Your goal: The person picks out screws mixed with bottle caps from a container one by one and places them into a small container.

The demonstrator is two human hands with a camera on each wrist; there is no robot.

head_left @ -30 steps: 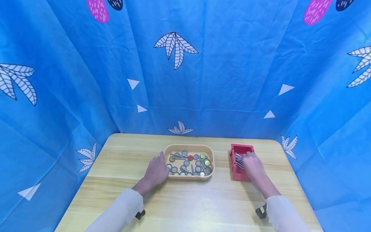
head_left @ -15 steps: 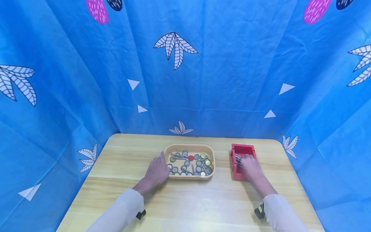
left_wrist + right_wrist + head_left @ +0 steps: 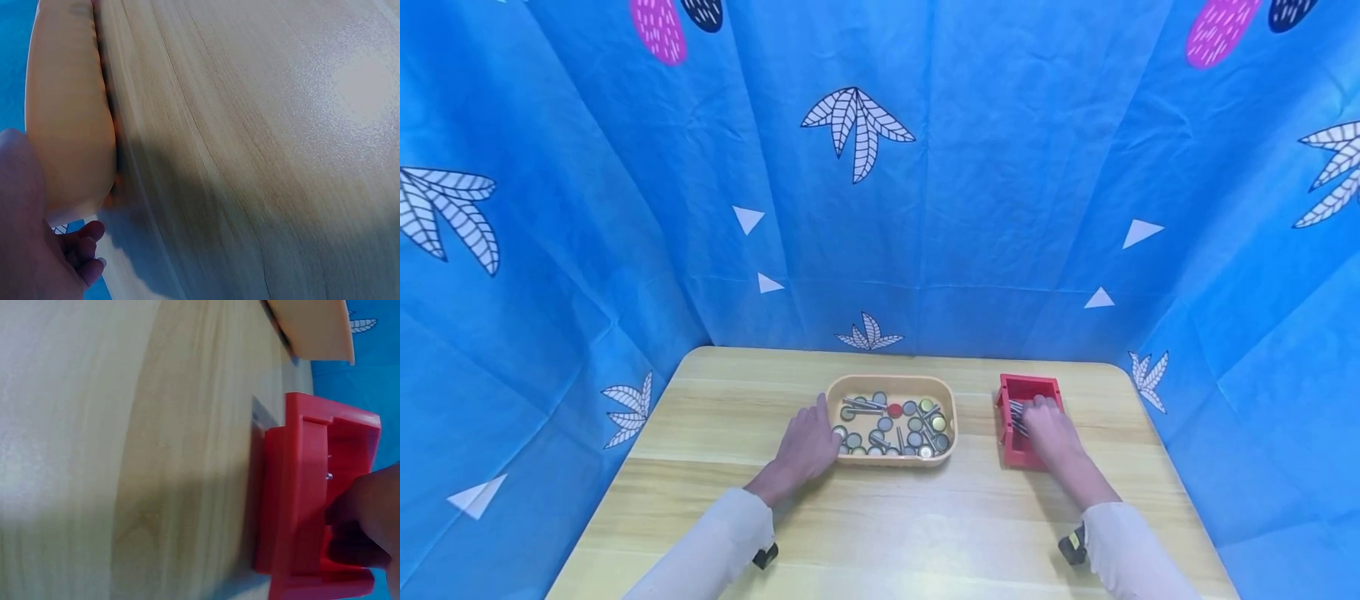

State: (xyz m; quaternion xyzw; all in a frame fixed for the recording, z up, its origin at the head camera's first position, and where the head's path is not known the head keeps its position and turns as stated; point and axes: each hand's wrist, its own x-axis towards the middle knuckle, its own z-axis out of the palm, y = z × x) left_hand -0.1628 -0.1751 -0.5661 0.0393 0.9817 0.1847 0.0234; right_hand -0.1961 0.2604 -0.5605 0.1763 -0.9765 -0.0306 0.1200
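A beige oval-cornered tray [image 3: 891, 385] holds bottle caps [image 3: 939, 424], mostly silver with a red one [image 3: 894, 410], and several long silver screws or nails [image 3: 867, 404]. My left hand [image 3: 808, 442] holds the tray's left end, thumb over the rim; its other fingers curl beside the end wall in the left wrist view. To the right stands a red bin [image 3: 1021, 460] with more long metal pieces [image 3: 1017, 415] inside. My right hand [image 3: 1054, 433] reaches down into it with bent fingers. Its fingertips are hidden, so I cannot tell what they hold.
Both containers stand on a light wooden table [image 3: 917, 533], with a gap between them. A blue patterned curtain [image 3: 985, 208] hangs behind the table and at both sides. A small black device [image 3: 1072, 546] is at the right wrist.
The right hand stays in the red bin, bent a little deeper and slightly shifted among the metal pieces. The left hand and the tray have not visibly moved.
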